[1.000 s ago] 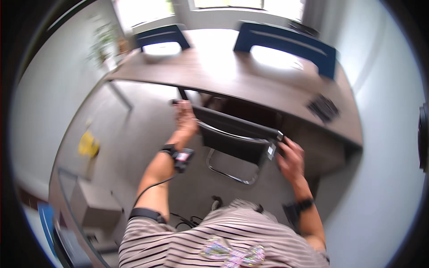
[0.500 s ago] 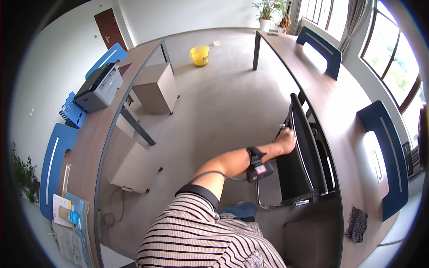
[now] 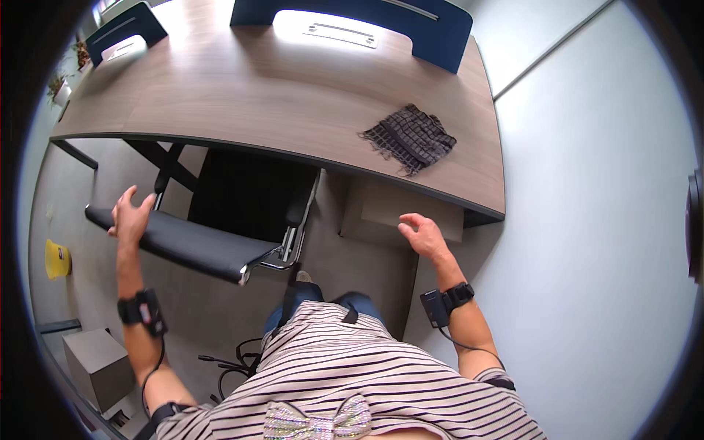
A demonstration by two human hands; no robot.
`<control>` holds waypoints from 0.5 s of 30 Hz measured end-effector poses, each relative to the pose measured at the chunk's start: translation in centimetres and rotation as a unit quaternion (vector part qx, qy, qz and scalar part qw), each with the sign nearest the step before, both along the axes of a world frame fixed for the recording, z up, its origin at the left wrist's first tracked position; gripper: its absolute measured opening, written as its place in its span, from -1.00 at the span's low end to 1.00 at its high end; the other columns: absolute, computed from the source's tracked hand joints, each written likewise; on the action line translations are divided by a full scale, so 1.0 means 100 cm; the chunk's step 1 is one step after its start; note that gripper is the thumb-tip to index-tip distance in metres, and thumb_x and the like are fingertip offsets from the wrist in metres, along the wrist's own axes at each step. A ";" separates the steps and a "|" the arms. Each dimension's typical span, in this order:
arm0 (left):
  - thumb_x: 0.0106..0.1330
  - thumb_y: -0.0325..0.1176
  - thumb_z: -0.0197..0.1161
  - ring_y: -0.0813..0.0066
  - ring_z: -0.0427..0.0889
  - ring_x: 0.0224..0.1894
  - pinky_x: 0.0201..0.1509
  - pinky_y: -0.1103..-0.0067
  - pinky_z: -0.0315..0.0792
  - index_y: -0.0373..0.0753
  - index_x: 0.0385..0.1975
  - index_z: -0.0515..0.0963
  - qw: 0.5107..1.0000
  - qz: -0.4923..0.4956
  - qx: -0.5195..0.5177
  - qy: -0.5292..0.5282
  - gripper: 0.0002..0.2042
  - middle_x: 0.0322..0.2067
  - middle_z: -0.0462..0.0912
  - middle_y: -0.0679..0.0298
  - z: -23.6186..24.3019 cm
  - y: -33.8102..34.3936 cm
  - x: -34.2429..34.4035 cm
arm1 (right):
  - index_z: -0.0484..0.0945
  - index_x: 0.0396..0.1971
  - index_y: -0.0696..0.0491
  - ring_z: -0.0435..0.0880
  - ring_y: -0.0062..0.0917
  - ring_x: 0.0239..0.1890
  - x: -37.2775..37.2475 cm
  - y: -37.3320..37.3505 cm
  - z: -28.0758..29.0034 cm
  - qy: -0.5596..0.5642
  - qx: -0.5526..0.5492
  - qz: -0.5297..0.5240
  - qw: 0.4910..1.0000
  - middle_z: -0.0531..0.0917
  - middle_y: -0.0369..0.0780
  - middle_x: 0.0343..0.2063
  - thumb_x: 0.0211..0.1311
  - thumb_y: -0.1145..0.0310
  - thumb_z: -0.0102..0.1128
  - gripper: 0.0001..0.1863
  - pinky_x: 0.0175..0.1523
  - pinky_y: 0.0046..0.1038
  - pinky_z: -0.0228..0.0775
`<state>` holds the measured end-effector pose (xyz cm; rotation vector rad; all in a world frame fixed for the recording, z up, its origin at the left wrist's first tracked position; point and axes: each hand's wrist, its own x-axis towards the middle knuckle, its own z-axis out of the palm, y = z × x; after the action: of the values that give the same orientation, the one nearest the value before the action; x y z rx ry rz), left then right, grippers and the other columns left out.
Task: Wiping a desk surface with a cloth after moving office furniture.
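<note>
My left hand [image 3: 133, 215] is open, fingers apart and slightly bent, over the left part of the chair's padded black back [image 3: 202, 246]; I cannot tell whether it touches. The chair's dark seat [image 3: 246, 183] reaches under the wooden desk [image 3: 147, 95]. My right hand [image 3: 423, 236] is open with nothing in it, right of the chair, in front of a beige cabinet [image 3: 396, 224] under the desk. A dark checked, fringed cloth [image 3: 411, 139] lies on the desktop near its right front.
Blue dividers [image 3: 440, 40] stand along the desk's far edge. A pale wall [image 3: 587, 220] is close on the right. At the left are a yellow bucket [image 3: 57, 259], a beige cabinet [image 3: 95, 367] and potted plants [image 3: 62, 88]. Black cables [image 3: 227, 367] are by my legs.
The view swung left along the aisle and back to the desk. The chair is further under the desk, and my right hand has come away from its back, out to the right.
</note>
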<state>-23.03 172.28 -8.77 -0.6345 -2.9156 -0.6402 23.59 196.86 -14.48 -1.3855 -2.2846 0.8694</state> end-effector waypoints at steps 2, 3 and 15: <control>-0.05 -0.10 0.10 0.28 0.06 0.10 0.00 -0.01 -0.15 -0.04 -0.12 0.32 0.993 -0.112 -0.022 0.033 -0.56 -0.04 0.28 0.32 -0.001 -0.008 0.005 | 0.43 -0.27 0.06 0.44 -0.32 -0.19 0.018 0.027 0.011 -0.015 0.010 -0.022 1.000 0.49 -0.13 -0.29 -0.09 0.22 0.07 -0.66 -0.10 -0.46 0.24; -0.05 -0.10 0.10 0.28 0.06 0.10 0.00 -0.01 -0.15 -0.04 -0.12 0.32 0.993 -0.111 -0.024 0.038 -0.56 -0.04 0.28 0.32 -0.006 -0.012 -0.002 | 0.41 -0.25 0.08 0.43 -0.32 -0.18 0.024 0.046 0.012 -0.009 0.016 -0.030 0.999 0.49 -0.13 -0.28 -0.09 0.21 0.07 -0.63 -0.09 -0.46 0.24; 0.03 -0.22 0.06 0.13 -0.10 0.15 0.16 0.41 -0.14 -0.26 0.09 -0.08 0.992 0.078 0.097 0.035 -0.35 0.08 -0.08 -0.07 0.010 -0.035 0.030 | 0.11 0.03 -0.02 -0.01 -0.22 0.12 -0.053 0.223 0.060 -0.090 0.163 -0.108 0.977 0.05 -0.04 0.07 -0.13 -0.03 0.02 -0.31 0.13 -0.26 -0.16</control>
<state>-20.00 168.77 -7.73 -0.3954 -2.7577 -0.8486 18.29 219.17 -8.48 -1.5699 -2.2209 0.2951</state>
